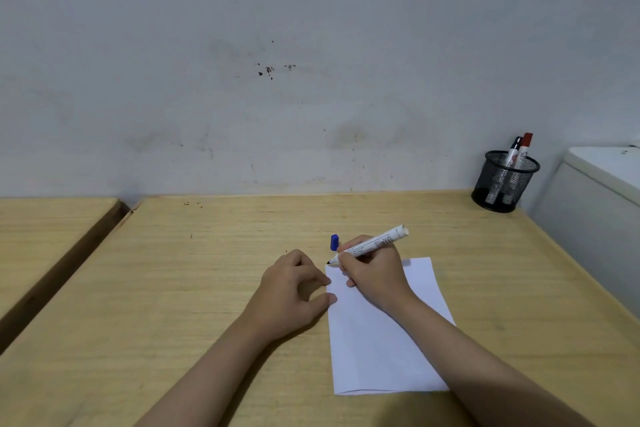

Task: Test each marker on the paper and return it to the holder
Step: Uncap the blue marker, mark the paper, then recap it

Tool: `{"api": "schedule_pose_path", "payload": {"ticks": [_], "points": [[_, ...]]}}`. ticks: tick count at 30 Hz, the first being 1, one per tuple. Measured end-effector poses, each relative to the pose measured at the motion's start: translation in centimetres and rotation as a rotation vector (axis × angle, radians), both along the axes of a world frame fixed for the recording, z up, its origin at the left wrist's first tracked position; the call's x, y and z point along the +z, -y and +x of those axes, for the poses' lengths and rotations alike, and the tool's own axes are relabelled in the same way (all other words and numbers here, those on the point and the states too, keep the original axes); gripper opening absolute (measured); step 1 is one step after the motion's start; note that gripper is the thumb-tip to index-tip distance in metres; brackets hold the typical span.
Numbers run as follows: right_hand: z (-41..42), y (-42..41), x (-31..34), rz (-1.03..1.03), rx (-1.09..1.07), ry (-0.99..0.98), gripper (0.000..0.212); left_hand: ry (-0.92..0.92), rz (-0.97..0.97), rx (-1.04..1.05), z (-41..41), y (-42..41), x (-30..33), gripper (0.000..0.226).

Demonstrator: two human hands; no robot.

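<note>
A pale, scuffed wall fills the upper half of the frame; below it a light wooden desk (207,270) spans the lower half, with a second desk surface at the left edge and a white appliance-like box at the right edge. Just right of centre, the right hand (375,274) is closed in a writing grip around an uncapped white-barrelled marker (372,244), its dark tip angled down and left to the top left corner of the white paper (381,340); whether the tip touches the sheet cannot be told. The left hand (291,291) rests loosely curled and holds nothing, its fingertips (329,298) on the sheet's left edge. The blue cap (334,242) stands on the desk just beyond the paper's far edge, near the marker tip. No ink mark is visible on the paper, so the test stroke is judged not yet made. To do this step well, the left hand should keep the sheet pinned while the tip is drawn inward from the corner, so the stroke lands on paper and not on wood; light pressure should suffice. At the right of the frame, against the wall, a black mesh holder (504,184) stands upright and well apart from the hands; it contains two markers, one red-capped (527,140) and one dark-capped (516,143), both leaning right.
</note>
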State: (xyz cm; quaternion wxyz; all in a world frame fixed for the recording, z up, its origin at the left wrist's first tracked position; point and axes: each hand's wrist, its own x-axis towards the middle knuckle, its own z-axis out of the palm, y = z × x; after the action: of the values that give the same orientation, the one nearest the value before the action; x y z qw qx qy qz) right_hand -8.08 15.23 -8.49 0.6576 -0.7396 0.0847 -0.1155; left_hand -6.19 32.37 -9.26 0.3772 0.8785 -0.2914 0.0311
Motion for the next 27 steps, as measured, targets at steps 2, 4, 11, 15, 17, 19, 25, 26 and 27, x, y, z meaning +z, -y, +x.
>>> {"api": "schedule_pose_path", "payload": {"ticks": [2,4,11,15,17,19,25,26,27], "points": [[0.06,0.03,-0.09,-0.025,0.003,0.002,0.007,0.010,0.007,-0.003,0.02,-0.03,-0.03,0.029],[0.03,0.04,-0.14,-0.047,0.006,0.005,0.005,0.014,0.018,-0.008,-0.05,0.00,0.01,0.031],[0.01,-0.09,-0.21,-0.134,0.011,-0.015,0.004,0.017,0.069,-0.005,-0.05,0.06,0.09,0.033],[0.00,-0.16,-0.01,-0.147,0.016,-0.038,0.005,0.012,0.049,-0.008,0.00,0.02,0.14,0.031],[0.00,-0.15,0.17,-0.140,0.022,-0.048,0.005,0.015,0.037,-0.005,0.04,0.04,0.10,0.028],[0.02,-0.12,0.25,-0.146,0.034,-0.038,0.005,0.022,0.030,-0.004,0.08,0.08,0.06,0.027],[0.12,-0.04,0.16,-0.147,0.049,-0.014,0.005,0.032,0.031,-0.010,0.25,0.09,0.04,0.026],[0.14,-0.02,0.18,-0.108,0.037,-0.008,0.008,0.033,0.030,-0.010,0.29,0.09,0.02,0.026],[0.16,0.05,0.21,-0.050,0.021,-0.001,0.011,0.033,0.033,-0.011,0.32,0.09,0.03,0.026]]}}
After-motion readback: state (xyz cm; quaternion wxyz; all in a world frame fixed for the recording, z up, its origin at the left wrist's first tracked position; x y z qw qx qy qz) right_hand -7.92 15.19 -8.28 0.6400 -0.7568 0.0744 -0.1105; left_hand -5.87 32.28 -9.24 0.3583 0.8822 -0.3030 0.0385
